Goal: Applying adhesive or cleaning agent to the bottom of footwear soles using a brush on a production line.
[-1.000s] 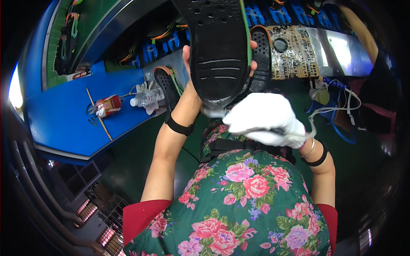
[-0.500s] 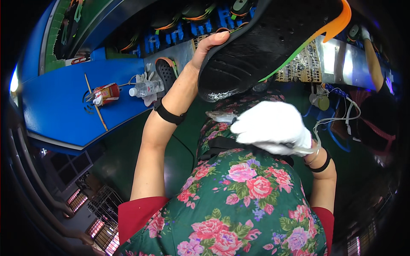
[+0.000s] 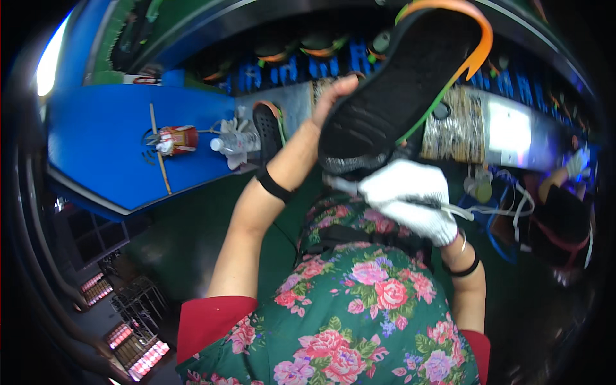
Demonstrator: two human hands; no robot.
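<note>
In my bare left hand is a black shoe, gripped by its left edge with the sole facing me. An orange and green trim runs around its far end and right side. My right hand, in a white knit glove, is closed around a slim tool with a pale tube trailing from it. The tool's greyish tip pokes out to the left, just below the shoe's near end. Whether the tip touches the shoe I cannot tell.
On the blue table at left are a red container, a thin stick and a clear bottle. Another black shoe stands beside them. Behind runs a line of shoes on blue holders. A co-worker's gloved hand shows at far right.
The shoe is farther from me and its sole shows more fully. My right hand has come closer to its near end. The whole view has shifted slightly.
</note>
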